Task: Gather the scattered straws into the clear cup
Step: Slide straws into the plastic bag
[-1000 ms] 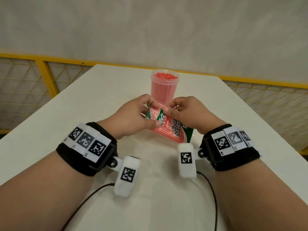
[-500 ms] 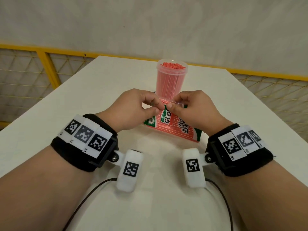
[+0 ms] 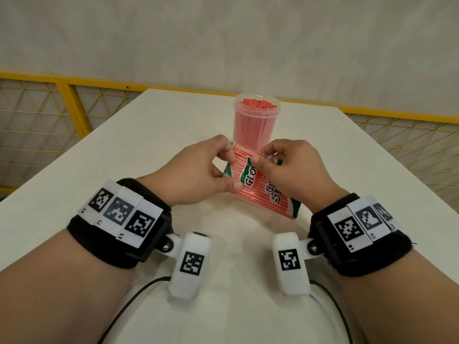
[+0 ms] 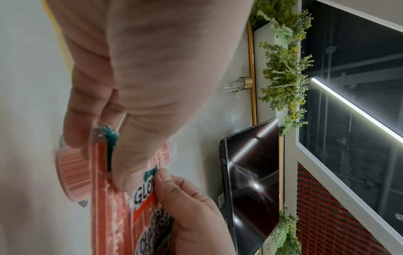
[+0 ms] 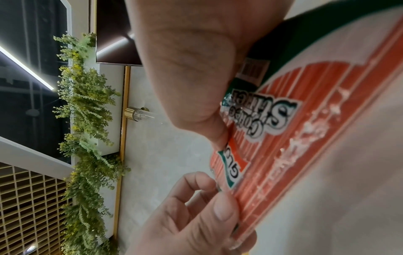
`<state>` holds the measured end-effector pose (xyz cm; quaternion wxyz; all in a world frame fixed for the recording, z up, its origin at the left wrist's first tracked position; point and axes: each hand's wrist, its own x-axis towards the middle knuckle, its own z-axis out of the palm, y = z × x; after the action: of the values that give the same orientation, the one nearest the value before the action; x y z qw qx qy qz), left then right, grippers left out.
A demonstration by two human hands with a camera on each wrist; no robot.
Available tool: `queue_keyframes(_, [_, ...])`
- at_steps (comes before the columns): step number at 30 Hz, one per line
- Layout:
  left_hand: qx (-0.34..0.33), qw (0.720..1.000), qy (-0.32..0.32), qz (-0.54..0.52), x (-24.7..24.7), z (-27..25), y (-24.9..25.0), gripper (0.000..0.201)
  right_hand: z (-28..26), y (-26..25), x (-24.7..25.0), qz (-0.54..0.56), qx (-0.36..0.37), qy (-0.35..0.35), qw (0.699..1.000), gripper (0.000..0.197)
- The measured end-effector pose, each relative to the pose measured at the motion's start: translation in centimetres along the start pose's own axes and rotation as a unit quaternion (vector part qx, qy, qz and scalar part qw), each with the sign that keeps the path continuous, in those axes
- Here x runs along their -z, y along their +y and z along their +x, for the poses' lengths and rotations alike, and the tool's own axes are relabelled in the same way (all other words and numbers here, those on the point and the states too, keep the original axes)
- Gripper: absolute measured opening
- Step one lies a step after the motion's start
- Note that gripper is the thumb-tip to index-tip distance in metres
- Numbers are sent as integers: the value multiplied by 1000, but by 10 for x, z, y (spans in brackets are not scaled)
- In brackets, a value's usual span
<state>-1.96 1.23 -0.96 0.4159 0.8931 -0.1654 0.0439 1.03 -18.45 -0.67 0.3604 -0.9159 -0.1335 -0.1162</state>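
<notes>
Your clear cup at 12 o'clock on the bench is already stuffed with red straws, so that part looks mostly done. What's left seems to be the sealed straw packet in front of it. Your left hand pinches its top edge from 9 o'clock and your right hand from 3, probably to tear it open.

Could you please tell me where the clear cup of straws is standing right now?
In the head view, the clear cup stands upright on the white table, centred, just beyond the straw packet that both hands pinch.
</notes>
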Motion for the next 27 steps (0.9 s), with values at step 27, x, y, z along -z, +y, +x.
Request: queue_keyframes(27, [21,992,111,65,0,6,-4,21,-2,2,-1,26,-7,31,999,17])
